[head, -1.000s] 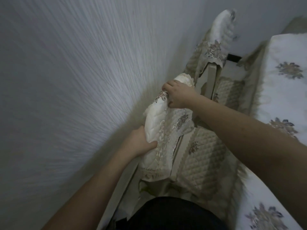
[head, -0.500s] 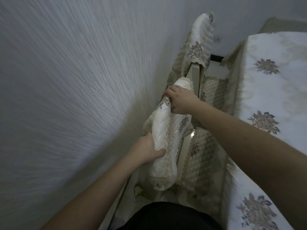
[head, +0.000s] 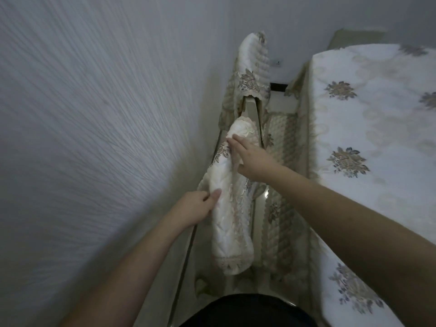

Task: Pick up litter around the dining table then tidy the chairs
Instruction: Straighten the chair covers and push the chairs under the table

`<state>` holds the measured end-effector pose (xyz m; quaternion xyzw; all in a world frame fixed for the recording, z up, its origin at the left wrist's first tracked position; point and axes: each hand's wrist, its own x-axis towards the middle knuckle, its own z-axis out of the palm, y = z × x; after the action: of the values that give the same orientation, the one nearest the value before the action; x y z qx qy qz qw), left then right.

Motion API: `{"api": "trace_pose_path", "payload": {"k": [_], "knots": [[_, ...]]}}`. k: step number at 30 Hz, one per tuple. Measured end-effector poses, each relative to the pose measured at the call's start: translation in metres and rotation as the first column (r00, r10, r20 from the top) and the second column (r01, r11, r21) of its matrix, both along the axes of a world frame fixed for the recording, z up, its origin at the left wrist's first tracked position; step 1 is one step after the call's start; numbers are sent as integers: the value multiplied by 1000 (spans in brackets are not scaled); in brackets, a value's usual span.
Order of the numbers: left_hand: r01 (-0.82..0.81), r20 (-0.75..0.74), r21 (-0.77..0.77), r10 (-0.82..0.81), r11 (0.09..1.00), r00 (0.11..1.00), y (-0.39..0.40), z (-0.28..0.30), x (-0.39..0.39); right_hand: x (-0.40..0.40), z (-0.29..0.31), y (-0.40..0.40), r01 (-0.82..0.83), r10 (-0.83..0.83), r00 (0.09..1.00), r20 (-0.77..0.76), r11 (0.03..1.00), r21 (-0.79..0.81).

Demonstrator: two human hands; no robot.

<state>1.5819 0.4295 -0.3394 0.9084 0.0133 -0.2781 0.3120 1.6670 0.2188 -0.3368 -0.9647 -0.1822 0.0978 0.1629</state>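
Note:
A near chair stands between the wall and the dining table, its back wrapped in a cream quilted cover (head: pixel 230 223) with floral embroidery. My left hand (head: pixel 197 206) pinches the cover's left edge about halfway down. My right hand (head: pixel 247 159) rests flat on the cover's upper part, fingers stretched toward its top. A second chair (head: pixel 253 67) with the same cover stands farther along the wall. The quilted seat cushions (head: pixel 280 208) show to the right of the chair backs.
The dining table (head: pixel 377 142), under a white cloth with flower motifs, fills the right side. A textured grey wall (head: pixel 94 138) runs close along the left. The gap between wall and table is narrow. My dark clothing (head: pixel 247 312) shows at the bottom.
The near chair and its cover have swung upright and closer to the table. My right hand has loosened from a grip to a flat touch. My left hand now pinches the edge.

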Motion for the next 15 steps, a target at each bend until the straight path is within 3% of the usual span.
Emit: {"api": "trace_pose_path", "payload": {"k": [3,5,8,11,15], "knots": [[-146,155,-94,160,985,975,-3,-3,21,-40,-1,1,112,-108,992,-64,992,57],[-196,172,-179,226,964,959,-11,-3,34,-71,-2,10,217,-196,968,-156,967,131],[-168,95,-299,205,939,974,-21,-1,43,-116,7,35,414,-294,883,-365,855,312],[-125,22,-356,142,926,990,-26,-11,48,-154,4,63,548,-280,791,-544,720,426],[-98,22,-413,118,905,993,-22,-40,59,-183,-13,81,644,-359,720,-594,665,379]]}}
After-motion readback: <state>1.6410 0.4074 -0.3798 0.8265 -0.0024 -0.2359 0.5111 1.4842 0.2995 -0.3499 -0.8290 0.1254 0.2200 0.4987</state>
